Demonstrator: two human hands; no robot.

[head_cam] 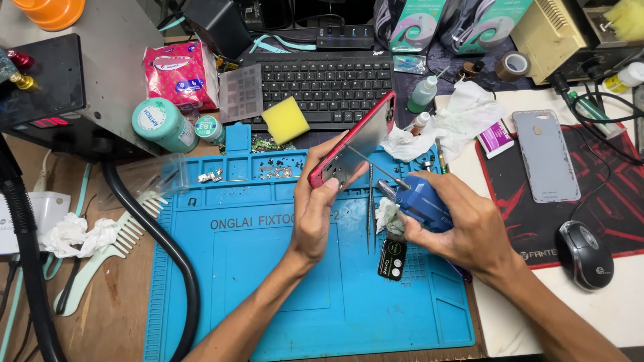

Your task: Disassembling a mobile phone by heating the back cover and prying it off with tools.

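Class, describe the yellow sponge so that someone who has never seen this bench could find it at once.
Start at the blue mat that covers the middle of the bench, and go to its far edge, where a black keyboard lies. The yellow sponge rests on the keyboard's near edge, left of the red phone frame in the left hand. It is the only plain yellow block there.

Work surface: we note a blue mat.
Behind it: black keyboard, yellow sponge, pink tissue pack.
Right side: grey phone cover, black mouse.
Left side: pale green comb.
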